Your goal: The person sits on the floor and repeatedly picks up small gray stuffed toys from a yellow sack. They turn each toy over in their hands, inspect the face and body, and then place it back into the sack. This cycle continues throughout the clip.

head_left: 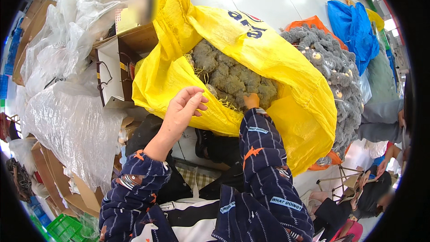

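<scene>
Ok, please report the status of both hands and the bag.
Left hand raised near yellow bag, holding nothing visible. Right hand inside, at grey fluffy pieces. Nothing visibly blocking.

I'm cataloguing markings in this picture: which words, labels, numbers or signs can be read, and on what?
I'm leaving the wording uncopied.
Yellow sack: large dark characters, partly hidden by a fold.
Right sleeve: pale-blue patches, legible lettering.
Small white clothing label: lettering only partly legible.
Pale-yellow paper: marks too small to read.
</scene>
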The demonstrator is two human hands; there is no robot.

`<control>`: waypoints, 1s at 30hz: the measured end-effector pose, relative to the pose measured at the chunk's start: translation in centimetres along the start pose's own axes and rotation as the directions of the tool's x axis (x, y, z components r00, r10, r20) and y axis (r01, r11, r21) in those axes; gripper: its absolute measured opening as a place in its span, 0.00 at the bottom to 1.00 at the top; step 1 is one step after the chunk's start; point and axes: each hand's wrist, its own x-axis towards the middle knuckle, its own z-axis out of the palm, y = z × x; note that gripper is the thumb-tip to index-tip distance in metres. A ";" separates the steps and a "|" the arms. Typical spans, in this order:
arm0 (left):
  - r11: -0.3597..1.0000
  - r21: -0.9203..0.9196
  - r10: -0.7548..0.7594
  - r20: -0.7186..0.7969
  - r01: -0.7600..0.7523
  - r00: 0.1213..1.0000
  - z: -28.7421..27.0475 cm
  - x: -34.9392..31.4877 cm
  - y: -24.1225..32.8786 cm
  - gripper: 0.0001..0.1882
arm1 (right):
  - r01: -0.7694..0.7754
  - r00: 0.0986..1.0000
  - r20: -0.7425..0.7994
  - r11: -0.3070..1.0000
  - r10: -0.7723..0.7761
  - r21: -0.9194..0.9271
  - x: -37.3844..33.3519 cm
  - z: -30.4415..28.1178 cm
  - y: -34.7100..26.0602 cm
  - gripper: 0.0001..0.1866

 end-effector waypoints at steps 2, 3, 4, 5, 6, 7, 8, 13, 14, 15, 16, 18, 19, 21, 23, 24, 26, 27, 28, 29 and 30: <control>1.000 0.020 0.000 0.027 0.000 1.000 0.1 0.1 0.0 0.13 | 0.053 0.995 -0.089 0.998 -0.051 0.019 0.0 1.1 -0.4 0.22; 0.999 0.047 -0.008 0.054 0.006 0.998 0.4 0.1 0.0 0.13 | 0.265 0.907 -0.350 0.963 -0.234 0.044 -0.1 1.7 -0.3 0.20; 0.997 0.074 -0.018 0.086 0.012 0.996 0.7 0.3 0.0 0.14 | 0.207 0.948 -0.267 0.973 -0.173 0.106 0.3 1.1 0.5 0.20; 0.994 0.112 -0.022 0.065 0.015 0.998 0.0 0.1 0.0 0.14 | 0.175 0.978 -0.144 0.969 -0.150 0.175 -0.7 -0.2 -3.6 0.20; 0.991 0.134 -0.009 0.063 0.000 0.998 -0.1 -0.1 0.0 0.14 | 0.125 0.992 -0.035 0.966 -0.120 0.227 -2.1 -2.3 -6.6 0.20; 0.988 0.154 0.007 0.078 -0.019 0.997 0.0 -0.2 0.1 0.14 | 0.166 0.986 -0.056 0.932 -0.156 0.322 -3.2 -4.0 -7.9 0.20; 0.984 0.175 0.020 0.100 -0.037 0.995 0.4 -0.1 -0.1 0.14 | 0.201 0.980 -0.084 0.888 -0.183 0.413 -4.0 -5.4 -8.6 0.20; 0.799 0.516 0.316 0.074 -0.308 0.946 -0.7 -0.1 -0.6 0.19 | 0.543 0.839 -0.228 0.726 -0.495 0.423 -13.2 -14.0 -15.5 0.17; 0.695 0.637 0.366 0.086 -0.334 0.926 -0.4 -0.2 -0.5 0.22 | 0.571 0.820 -0.248 0.700 -0.517 0.430 -15.8 -15.8 -15.9 0.15; 0.580 0.675 0.505 0.141 -0.456 0.852 0.1 -0.4 -0.1 0.26 | 0.588 0.807 -0.272 0.666 -0.525 0.459 -18.2 -17.3 -16.2 0.13; 0.442 0.711 0.620 0.198 -0.547 0.759 0.4 -0.4 -0.1 0.29 | 0.601 0.795 -0.289 0.626 -0.533 0.497 -20.1 -18.0 -16.3 0.11; 0.221 0.756 0.714 0.305 -0.616 0.631 0.7 -0.7 0.1 0.34 | 0.518 0.809 -0.202 0.508 -0.551 0.688 -23.3 -18.8 -16.1 0.09; 0.153 0.774 0.713 0.343 -0.614 0.611 0.8 -1.1 0.3 0.36 | 0.457 0.808 -0.154 0.439 -0.569 0.773 -24.3 -18.9 -16.3 0.08; 0.138 0.740 0.724 0.378 -0.658 0.577 1.3 -1.2 0.1 0.40 | 0.339 0.807 -0.123 0.284 -0.577 0.897 -25.7 -18.5 -16.7 0.07; 0.417 0.600 0.605 0.377 -0.683 0.701 1.2 -0.7 -0.3 0.40 | 0.180 0.813 -0.041 0.184 -0.581 0.966 -25.6 -18.2 -16.6 0.08; 0.547 0.516 0.535 0.390 -0.659 0.750 1.3 -0.6 -0.4 0.41 | 0.153 0.810 -0.042 0.142 -0.585 0.978 -25.3 -18.3 -16.6 0.08; 0.771 0.327 0.448 0.330 -0.546 0.831 1.9 -1.3 -0.5 0.40 | 0.099 0.809 -0.046 0.058 -0.586 0.993 -24.2 -18.9 -16.2 0.10; 0.849 0.227 0.390 0.338 -0.477 0.856 2.4 -1.5 -0.1 0.40 | 0.124 0.825 -0.091 0.021 -0.558 0.992 -22.6 -18.7 -15.0 0.15; 0.910 0.127 0.330 0.354 -0.394 0.875 2.9 -1.5 0.3 0.40 | 0.180 0.839 -0.081 0.134 -0.537 0.974 -21.5 -18.9 -13.9 0.16; 0.956 0.101 0.218 0.392 -0.277 0.894 2.6 -1.5 1.1 0.41 | 0.220 0.851 -0.064 0.245 -0.520 0.944 -21.0 -19.1 -14.0 0.18; 0.956 0.091 0.226 0.384 -0.280 0.895 2.5 -1.4 1.0 0.42 | 0.255 0.864 -0.049 0.352 -0.501 0.900 -20.8 -19.1 -14.2 0.20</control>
